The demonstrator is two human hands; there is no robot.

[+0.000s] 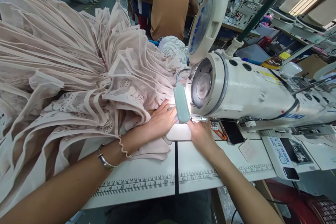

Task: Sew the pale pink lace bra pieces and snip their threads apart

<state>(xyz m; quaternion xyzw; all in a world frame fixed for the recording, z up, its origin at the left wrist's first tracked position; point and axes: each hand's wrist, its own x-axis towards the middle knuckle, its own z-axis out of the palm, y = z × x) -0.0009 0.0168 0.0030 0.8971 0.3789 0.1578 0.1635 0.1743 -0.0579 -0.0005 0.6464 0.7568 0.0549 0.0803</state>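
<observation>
Pleated fabric [78, 77] lies heaped left of my grips, only its near edge fed under the sewing machine [236, 91] head; judging by that heap, most seaming is left. My left hand [161, 120] presses flat, fingers spread, on the cloth; my right hand [201, 134] rests beside the needle, fingers hidden, so I cannot tell its grip. A lamp [181, 103] hangs over both, blocking my view; beyond it a person [168, 3] works.

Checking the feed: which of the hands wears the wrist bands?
The left hand, flat on the pink fabric; its wrist carries a metal bangle. The right hand is bare.
</observation>
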